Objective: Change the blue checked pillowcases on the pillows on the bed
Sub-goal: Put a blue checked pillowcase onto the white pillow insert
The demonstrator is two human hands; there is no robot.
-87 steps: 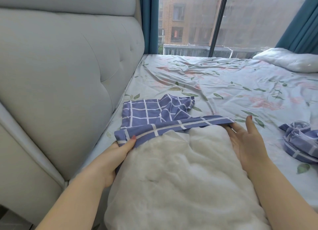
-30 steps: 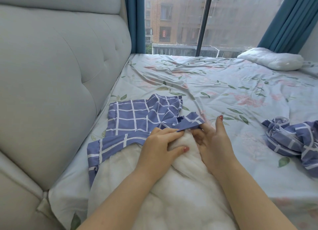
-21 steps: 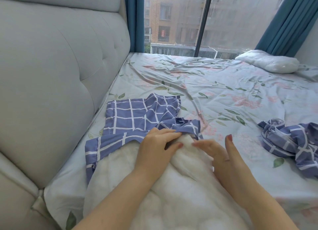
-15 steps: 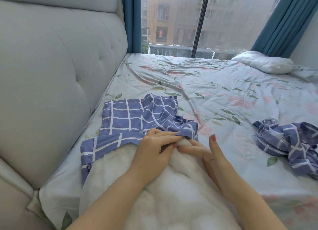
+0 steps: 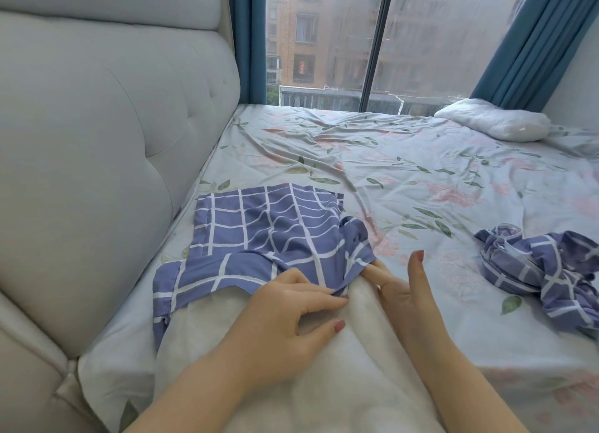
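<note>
The blue checked pillowcase (image 5: 269,235) lies along the bed's (image 5: 389,173) headboard edge. Its open hem is drawn just over the far end of the bare white pillow (image 5: 340,384), which rests at the near edge. The left hand (image 5: 285,309) lies on the pillow, its fingers curled round the hem and grasping it. The right hand (image 5: 408,299) sits beside it with the thumb raised clear. Its fingertips are tucked under the hem, so whether they hook the cloth cannot be told. A second crumpled pillowcase (image 5: 544,270) lies toward the right edge, and another bare pillow (image 5: 492,124) lies at the far right corner.
</note>
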